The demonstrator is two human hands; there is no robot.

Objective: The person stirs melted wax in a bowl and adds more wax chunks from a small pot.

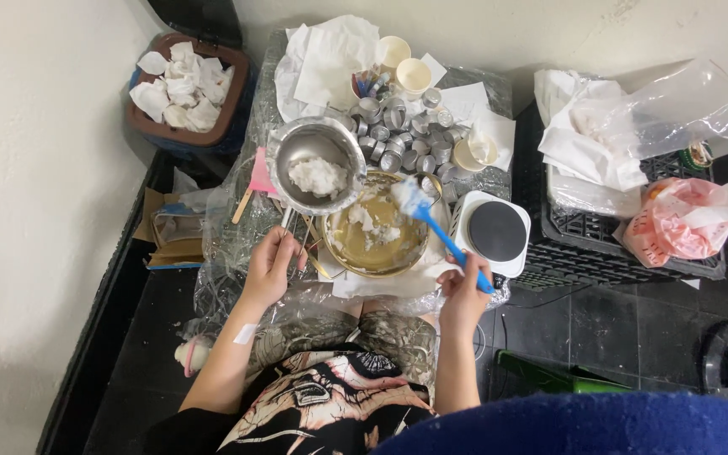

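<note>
Two bowls sit on the table (473, 181): a steel bowl (317, 164) of white lumps, overlapping a brass bowl (375, 234) smeared with white paste. Right hand (463, 295) grips the blue spatula (436, 226), its long axis running diagonally, white-coated blade up-left above the brass bowl; left hand (271, 265) pinches the steel bowl's handle.

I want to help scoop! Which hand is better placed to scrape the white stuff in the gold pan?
Probably the right hand: it already grips the blue spatula, whose blade is over the gold pan. The left hand is busy at the steel pot's handle.
</note>
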